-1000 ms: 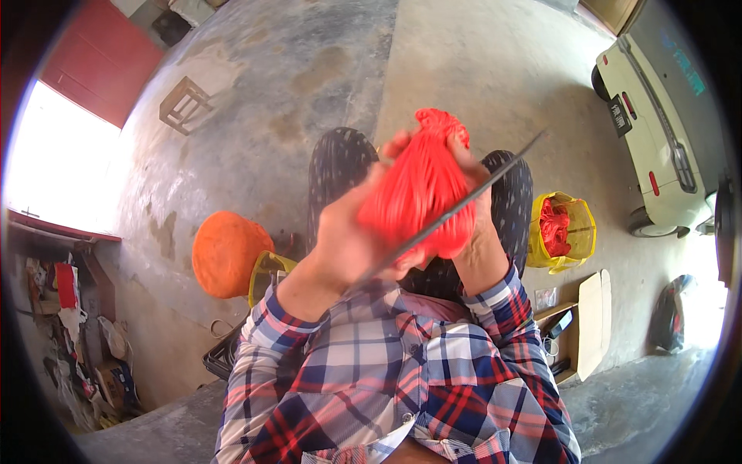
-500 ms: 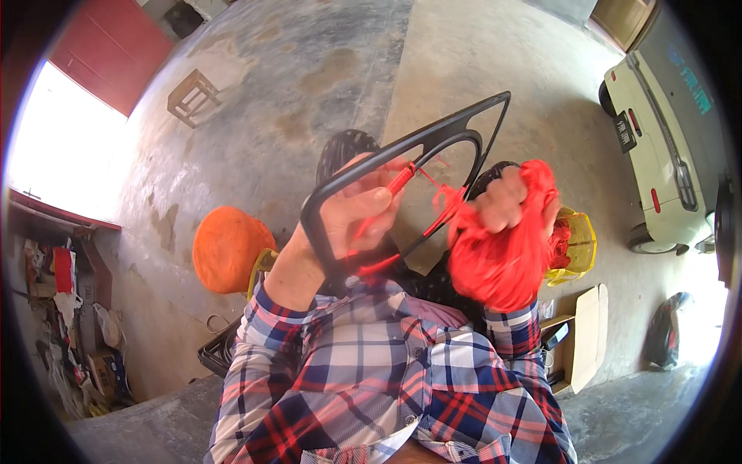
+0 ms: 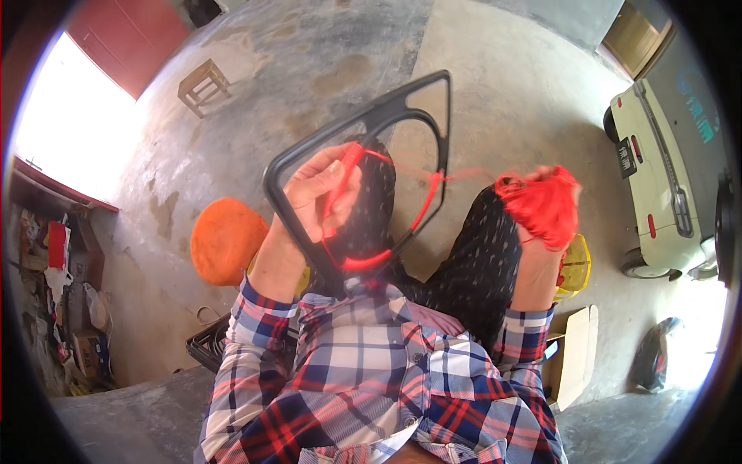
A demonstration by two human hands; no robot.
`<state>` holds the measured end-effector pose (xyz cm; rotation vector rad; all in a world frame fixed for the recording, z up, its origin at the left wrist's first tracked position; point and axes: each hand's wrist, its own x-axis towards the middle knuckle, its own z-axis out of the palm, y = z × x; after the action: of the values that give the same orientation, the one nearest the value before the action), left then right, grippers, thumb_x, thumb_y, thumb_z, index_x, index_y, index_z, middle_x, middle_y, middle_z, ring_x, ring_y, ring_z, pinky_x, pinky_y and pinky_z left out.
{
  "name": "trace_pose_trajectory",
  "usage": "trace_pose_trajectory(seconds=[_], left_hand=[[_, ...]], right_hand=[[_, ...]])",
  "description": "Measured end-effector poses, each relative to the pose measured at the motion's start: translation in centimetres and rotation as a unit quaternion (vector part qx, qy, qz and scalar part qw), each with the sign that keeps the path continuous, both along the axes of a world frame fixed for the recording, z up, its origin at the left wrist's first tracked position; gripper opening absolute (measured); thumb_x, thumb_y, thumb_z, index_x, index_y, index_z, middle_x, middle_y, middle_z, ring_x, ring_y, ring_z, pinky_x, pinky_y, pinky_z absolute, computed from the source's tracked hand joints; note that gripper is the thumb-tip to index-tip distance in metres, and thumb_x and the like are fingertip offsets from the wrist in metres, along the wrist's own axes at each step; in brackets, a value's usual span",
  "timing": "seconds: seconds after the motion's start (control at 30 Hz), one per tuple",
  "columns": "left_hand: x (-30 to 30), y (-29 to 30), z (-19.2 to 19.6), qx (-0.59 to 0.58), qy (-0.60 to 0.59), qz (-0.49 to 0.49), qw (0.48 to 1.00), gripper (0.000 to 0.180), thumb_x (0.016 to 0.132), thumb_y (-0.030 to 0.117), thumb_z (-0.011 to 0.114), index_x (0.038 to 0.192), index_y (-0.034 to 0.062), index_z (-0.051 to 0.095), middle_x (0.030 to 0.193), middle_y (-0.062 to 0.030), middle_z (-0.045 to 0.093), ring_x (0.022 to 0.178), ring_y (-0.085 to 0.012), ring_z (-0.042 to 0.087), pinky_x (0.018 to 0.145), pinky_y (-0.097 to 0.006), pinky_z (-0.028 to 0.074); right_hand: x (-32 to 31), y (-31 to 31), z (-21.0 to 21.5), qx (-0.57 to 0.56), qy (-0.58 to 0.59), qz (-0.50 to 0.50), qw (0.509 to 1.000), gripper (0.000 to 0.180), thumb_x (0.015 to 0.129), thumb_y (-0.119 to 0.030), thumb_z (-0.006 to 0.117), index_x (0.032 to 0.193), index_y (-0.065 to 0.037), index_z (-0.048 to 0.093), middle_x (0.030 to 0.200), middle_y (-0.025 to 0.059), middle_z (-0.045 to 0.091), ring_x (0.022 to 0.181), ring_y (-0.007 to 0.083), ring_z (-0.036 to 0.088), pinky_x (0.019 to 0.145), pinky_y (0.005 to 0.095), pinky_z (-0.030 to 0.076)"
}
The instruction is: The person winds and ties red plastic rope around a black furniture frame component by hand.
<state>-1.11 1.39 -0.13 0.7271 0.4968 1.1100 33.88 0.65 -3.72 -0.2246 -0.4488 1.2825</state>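
A black frame with an inner ring [image 3: 379, 116] is held up above my lap, tilted. My left hand [image 3: 315, 189] is closed on the ring's left side, where red string [image 3: 345, 179] is wound round it. More red winding [image 3: 367, 261] covers parts of the ring's bottom and right side. Off to the right, my right hand [image 3: 535, 238] grips a loose bundle of red string [image 3: 542, 203], which hides most of its fingers. A thin red strand [image 3: 468, 173] runs between the bundle and the ring.
An orange round-topped seat [image 3: 226, 241] stands by my left forearm. On the right are a yellow basket [image 3: 576, 267], an open cardboard box [image 3: 578, 359], a dark bag [image 3: 655, 356] and a parked light-coloured vehicle [image 3: 653, 166]. A wooden stool [image 3: 203, 83] stands far left.
My right hand has moved right and away from the frame with the string bundle, drawing out the strand. The frame and my left hand have shifted left.
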Motion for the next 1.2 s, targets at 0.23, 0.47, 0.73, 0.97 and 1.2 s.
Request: trace_pose_trajectory(seconds=[0.23, 0.47, 0.73, 0.97, 1.2], left_hand=[[4.3, -1.1, 2.0, -0.097, -0.028, -0.094, 0.990, 0.067, 0.093, 0.055, 0.043, 0.130, -0.0008, 0.050, 0.100, -0.0144, 0.062, 0.062, -0.0160, 0.055, 0.035, -0.019, 0.032], [6.9, -3.2, 3.4, -0.016, 0.033, -0.096, 0.995, 0.041, 0.090, 0.022, 0.064, 0.124, 0.0016, 0.054, 0.112, -0.0070, 0.062, 0.095, -0.0153, 0.063, 0.076, -0.029, 0.054], [7.7, -3.4, 6.1, -0.204, -0.125, -0.175, 0.955, 0.040, 0.086, 0.017, 0.059, 0.122, 0.0002, 0.055, 0.106, -0.0106, 0.064, 0.093, -0.0218, 0.063, 0.079, -0.034, 0.050], [7.0, -3.4, 3.4, -0.141, -0.028, -0.230, 0.963, 0.083, 0.091, 0.069, 0.028, 0.129, -0.0024, 0.049, 0.092, -0.0156, 0.059, 0.061, -0.0231, 0.050, 0.044, -0.030, 0.032], [5.1, -1.8, 3.6, -0.050, 0.008, -0.086, 0.995, 0.063, 0.095, 0.054, 0.042, 0.126, 0.0007, 0.054, 0.074, -0.0106, 0.051, 0.050, -0.0121, 0.042, 0.033, -0.021, 0.027]], right_hand=[[-8.0, -4.3, 6.6, 0.030, -0.413, 0.258, 0.873, 0.065, 0.074, -0.006, 0.075, 0.132, 0.002, 0.047, 0.100, 0.0072, 0.065, 0.089, 0.0139, 0.062, 0.085, 0.0289, 0.047], [-10.3, -2.7, 6.5, 0.013, -0.457, 0.045, 0.888, 0.024, 0.080, -0.003, 0.071, 0.101, 0.002, 0.061, 0.089, 0.0044, 0.066, 0.080, 0.0094, 0.060, 0.076, 0.0267, 0.048], [-9.4, -2.5, 0.9, -0.010, -0.019, 0.309, 0.951, 0.039, 0.086, -0.025, 0.063, 0.117, -0.003, 0.055, 0.114, 0.0149, 0.062, 0.104, 0.0272, 0.062, 0.085, 0.0395, 0.053], [-8.3, 0.2, -0.8, -0.114, -0.019, 0.145, 0.983, 0.046, 0.083, -0.024, 0.066, 0.120, -0.001, 0.054, 0.118, 0.0157, 0.060, 0.113, 0.0279, 0.057, 0.102, 0.0434, 0.041], [-4.7, -4.0, 0.9, 0.009, -0.038, 0.043, 0.998, 0.040, 0.090, -0.030, 0.053, 0.116, 0.000, 0.053, 0.115, 0.0171, 0.060, 0.107, 0.0298, 0.058, 0.098, 0.0412, 0.041]])
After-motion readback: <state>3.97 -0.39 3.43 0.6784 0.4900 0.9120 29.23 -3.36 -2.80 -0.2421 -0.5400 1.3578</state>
